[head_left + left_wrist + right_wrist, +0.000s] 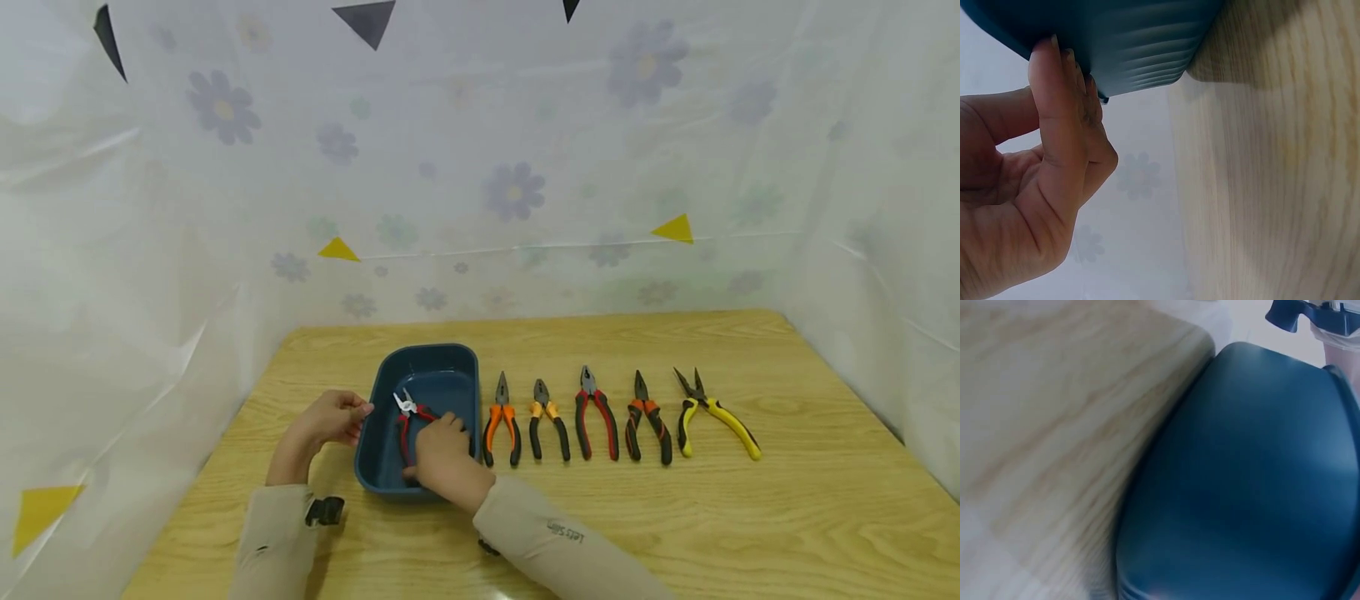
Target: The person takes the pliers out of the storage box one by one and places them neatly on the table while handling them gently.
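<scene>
A dark blue rectangular bin (446, 385) stands at the left of the wooden table. Inside it lies a pair of pliers (407, 406) with silver jaws spread apart and red-and-black handles. My right hand (446, 458) reaches over the near right side of the bin and holds the pliers by the handles, its thumb low by the left handle; the fingertips are partly hidden. At the bin's left side, my left hand (333, 417) touches the outer wall near the rim with its fingertips, as the left wrist view shows. The right wrist view shows the bin's outer wall (1241, 487).
Right of the bin, several pliers lie in a row: orange long-nose (502, 417), yellow-orange and black (536, 409), red combination (588, 382), orange-and-black long-nose (635, 406), yellow long-nose (702, 401). A white flowered sheet (480, 275) hangs behind the table (637, 533).
</scene>
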Demonstrator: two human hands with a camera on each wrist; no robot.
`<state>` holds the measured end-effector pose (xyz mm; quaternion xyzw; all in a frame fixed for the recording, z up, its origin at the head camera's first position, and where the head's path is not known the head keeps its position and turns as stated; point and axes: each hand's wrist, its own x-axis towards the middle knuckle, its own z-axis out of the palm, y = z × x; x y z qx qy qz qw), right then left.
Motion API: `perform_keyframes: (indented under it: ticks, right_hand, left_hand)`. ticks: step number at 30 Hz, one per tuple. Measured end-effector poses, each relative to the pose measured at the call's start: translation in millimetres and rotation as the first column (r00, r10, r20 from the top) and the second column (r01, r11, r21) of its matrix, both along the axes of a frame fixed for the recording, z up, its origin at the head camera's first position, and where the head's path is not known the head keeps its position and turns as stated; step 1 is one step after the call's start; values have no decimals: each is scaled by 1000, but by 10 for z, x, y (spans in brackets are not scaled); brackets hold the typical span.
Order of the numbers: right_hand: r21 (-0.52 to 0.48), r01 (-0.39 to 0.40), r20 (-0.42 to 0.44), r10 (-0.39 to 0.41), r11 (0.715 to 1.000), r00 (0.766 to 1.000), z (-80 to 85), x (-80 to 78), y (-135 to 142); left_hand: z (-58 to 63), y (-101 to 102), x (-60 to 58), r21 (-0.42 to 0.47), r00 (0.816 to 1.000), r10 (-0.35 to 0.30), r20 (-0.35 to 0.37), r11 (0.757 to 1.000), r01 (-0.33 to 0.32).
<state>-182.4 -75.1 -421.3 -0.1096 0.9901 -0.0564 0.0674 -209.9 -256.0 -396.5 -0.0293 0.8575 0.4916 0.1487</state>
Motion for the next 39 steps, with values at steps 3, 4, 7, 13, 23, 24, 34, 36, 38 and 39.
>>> perform_keyframes:
  ticks: [3, 4, 7, 13, 23, 24, 34, 36, 38, 39]
  right_hand:
    - [-19, -14, -11, 14, 1000, 1000, 1, -6, 15]
    - [-24, -17, -16, 17, 1000, 1000, -1, -9, 19]
    - [-29, -15, -36, 14, 999, 999, -19, -15, 23]
    - [8, -20, -135, 21, 1000, 991, -45, -14, 22]
    - [33, -48, -148, 53, 998, 988, -58, -37, 52]
    - [40, -54, -142, 59, 998, 988, -60, -44, 51]
    - [5, -99, -142, 99, 995, 985, -54, -139, 124]
    - [8, -106, -132, 106, 994, 985, -65, -161, 127]
    - [14, -106, -118, 107, 994, 987, -72, -178, 127]
    - [16, -104, -113, 106, 994, 988, -73, -183, 128]
  left_hand:
    - [-13, -3, -4, 6, 1000, 10, -1, 1000, -10]
    - [-20, -4, -6, 11, 1000, 14, -1, 1000, -14]
    - [-34, -11, -12, 21, 1000, 14, -3, 1000, -14]
    - [-51, -11, -16, 21, 1000, 11, -10, 1000, -10]
    - [-51, -13, -6, 21, 1000, 11, -9, 1000, -11]
    - [-47, -13, -4, 22, 1000, 9, -11, 1000, -9]
    - [-23, -2, 20, -6, 1000, 14, -11, 1000, -14]
    - [-22, 0, 19, -6, 1000, 13, -10, 1000, -13]
    - [-25, 0, 16, -5, 1000, 14, -10, 1000, -15]
    - [-28, -1, 14, -4, 1000, 16, -9, 1000, -16]
